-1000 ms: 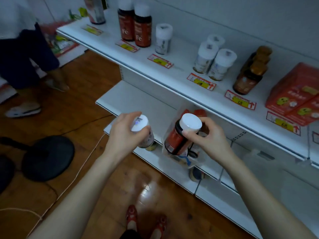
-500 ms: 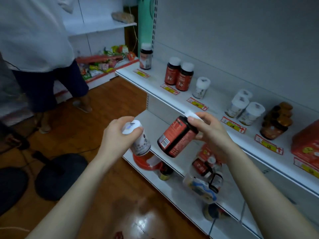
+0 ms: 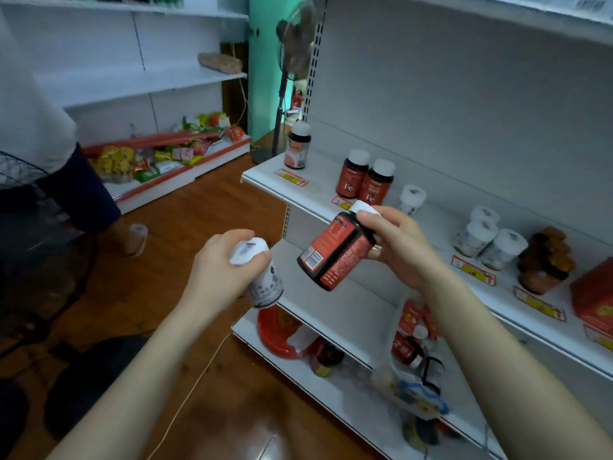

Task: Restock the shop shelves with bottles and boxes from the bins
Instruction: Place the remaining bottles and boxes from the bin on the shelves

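My left hand (image 3: 220, 267) grips a small white bottle (image 3: 265, 287) by its white cap, in front of the shelf unit. My right hand (image 3: 398, 247) holds a dark bottle with a red label (image 3: 331, 257) by its white cap, tilted with its base toward the lower left. Both bottles hang in the air just in front of the middle shelf (image 3: 318, 174). On that shelf stand two red Fe bottles (image 3: 365, 180), several white bottles (image 3: 484, 237) and brown bottles (image 3: 544, 260). A clear bag of bottles (image 3: 414, 353) lies on the lower shelf under my right forearm.
A red box (image 3: 593, 297) sits at the shelf's right end. A red bowl (image 3: 285, 336) and a small jar (image 3: 325, 360) are on the bottom shelf. Another person (image 3: 49, 154) stands at left on the wooden floor. A standing fan (image 3: 292, 44) is behind the shelf end. A dark fan base (image 3: 86, 380) lies at lower left.
Both hands have lifted their bottles from the lower shelf's level up toward the middle shelf. The red-labelled bottle went from upright to tilted. My view has risen.
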### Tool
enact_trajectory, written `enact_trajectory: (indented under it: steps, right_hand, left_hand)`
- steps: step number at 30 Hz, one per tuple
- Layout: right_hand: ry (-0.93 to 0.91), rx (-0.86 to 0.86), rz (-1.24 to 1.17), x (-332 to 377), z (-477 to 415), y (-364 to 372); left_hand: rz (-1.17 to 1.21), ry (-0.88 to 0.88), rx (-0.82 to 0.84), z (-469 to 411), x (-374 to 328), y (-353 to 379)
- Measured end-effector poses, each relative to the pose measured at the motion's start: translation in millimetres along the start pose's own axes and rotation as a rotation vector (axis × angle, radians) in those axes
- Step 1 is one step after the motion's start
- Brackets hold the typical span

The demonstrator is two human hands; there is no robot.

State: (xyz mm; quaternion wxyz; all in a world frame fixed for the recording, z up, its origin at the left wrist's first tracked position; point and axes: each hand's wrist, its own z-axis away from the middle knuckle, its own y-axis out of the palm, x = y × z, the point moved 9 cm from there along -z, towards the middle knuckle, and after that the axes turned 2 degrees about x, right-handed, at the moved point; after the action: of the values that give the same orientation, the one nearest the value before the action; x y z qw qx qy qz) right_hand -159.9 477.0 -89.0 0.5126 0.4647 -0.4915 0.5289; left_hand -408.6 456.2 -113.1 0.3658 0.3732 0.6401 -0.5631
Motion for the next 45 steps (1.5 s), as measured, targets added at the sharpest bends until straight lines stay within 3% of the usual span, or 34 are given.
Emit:
enact_trajectory:
  steps: [9, 11, 18, 29, 35, 39, 45]
  right_hand:
    - [-0.076, 0.043, -0.252, 23.7, -40.7, 25.3]
    - [-0.075, 0.041, -0.212, 24.9, -51.1, 26.8]
    - [-0.082, -0.018, 0.259, 24.4, -94.0, 17.6]
    - [-0.05, 0.023, 0.18, 26.8, -180.1, 13.9]
    - [-0.078, -0.074, 0.25, 30.5, -205.6, 8.2]
    - [-0.073, -0.21, 0.163, 32.5, -205.8, -22.2]
    - [-0.118, -0.286, 0.366, 41.6, -185.5, -51.5]
  left_hand:
    - [0.0, 0.082, 0.022, -23.6, 1.3, -18.8]
    - [-0.006, 0.094, 0.01, -33.1, 2.7, -24.4]
    - [0.021, 0.092, -0.006, -81.0, 7.2, -23.9]
    - [0.053, 0.116, 0.011, -189.2, -3.6, -11.1]
    - [0.049, 0.135, 0.023, -219.2, -11.4, 5.4]
    - [0.064, 0.161, 0.095, -231.8, -23.3, 26.3]
    - [0.099, 0.193, 0.214, -242.8, -32.5, 60.7]
